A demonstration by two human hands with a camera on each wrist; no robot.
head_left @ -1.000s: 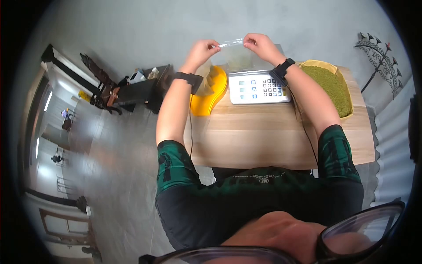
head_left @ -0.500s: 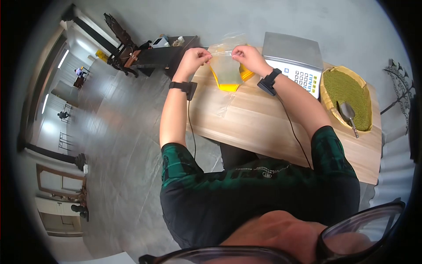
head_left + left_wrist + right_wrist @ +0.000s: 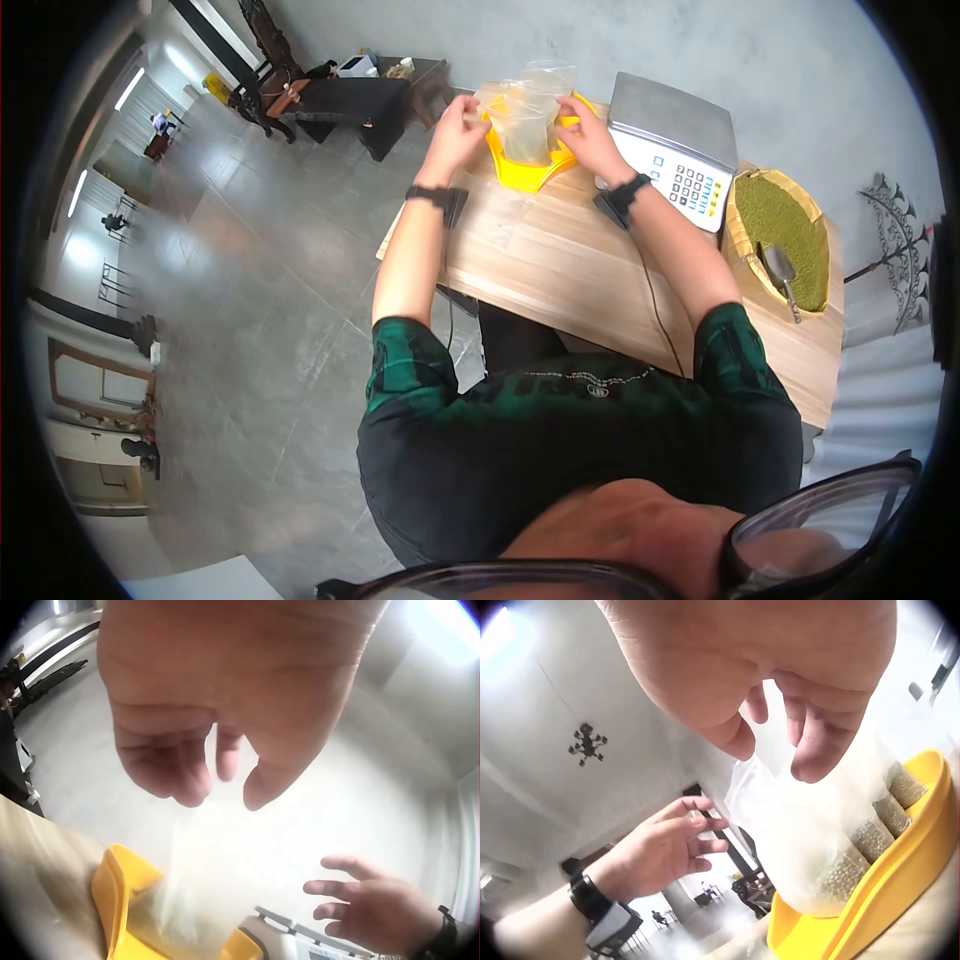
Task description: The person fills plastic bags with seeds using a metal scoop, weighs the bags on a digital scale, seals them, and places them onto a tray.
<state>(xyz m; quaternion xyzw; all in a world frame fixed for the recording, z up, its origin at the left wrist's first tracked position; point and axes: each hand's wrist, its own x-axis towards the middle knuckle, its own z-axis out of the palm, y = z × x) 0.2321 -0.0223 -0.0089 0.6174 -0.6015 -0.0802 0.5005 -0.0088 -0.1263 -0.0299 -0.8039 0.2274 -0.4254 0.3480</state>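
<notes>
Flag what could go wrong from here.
Tipping: the bean-filled plastic bags rise well above the rim of the yellow tray, and neither the left hand nor the right hand visibly grips them; one could slump over.

Knock: the scoop lies with its handle over the edge of the sack, so a bump might dislodge it.

We see the left hand [image 3: 232,682] cut off by the top edge of its wrist view, the right hand [image 3: 769,664] likewise in its own. In the left wrist view the yellow tray [image 3: 112,900] runs out at the bottom and the clear bags [image 3: 176,909] blur. We cannot read the tiny lettering on the scale [image 3: 672,148] or shirt [image 3: 585,440].
</notes>
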